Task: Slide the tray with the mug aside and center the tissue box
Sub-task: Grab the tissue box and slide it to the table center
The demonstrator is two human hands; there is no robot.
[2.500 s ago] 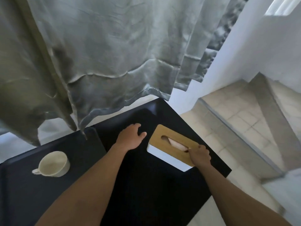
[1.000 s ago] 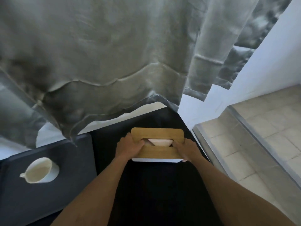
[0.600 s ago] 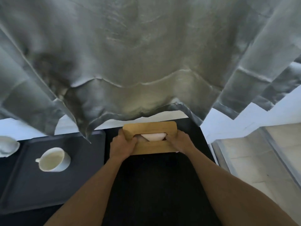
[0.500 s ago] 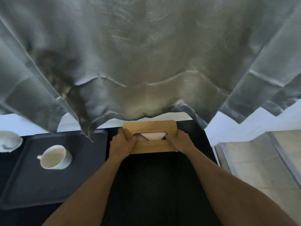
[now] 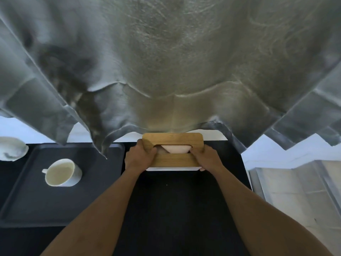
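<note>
The tissue box, white with a wooden lid and a tissue poking from its slot, stands at the far edge of the black table, under the curtain hem. My left hand grips its left end and my right hand grips its right end. To the left lies the dark grey tray, and on it stands a cream mug with its handle pointing left.
A grey curtain hangs over the table's far edge, with its hem just above the box. A white bowl-like dish sits at the far left past the tray. Tiled floor lies beyond the table's right edge.
Both hands took hold of the box, squared it to the table edge and pushed it back under the curtain. The view swung left, so more of the tray and the white dish show.
</note>
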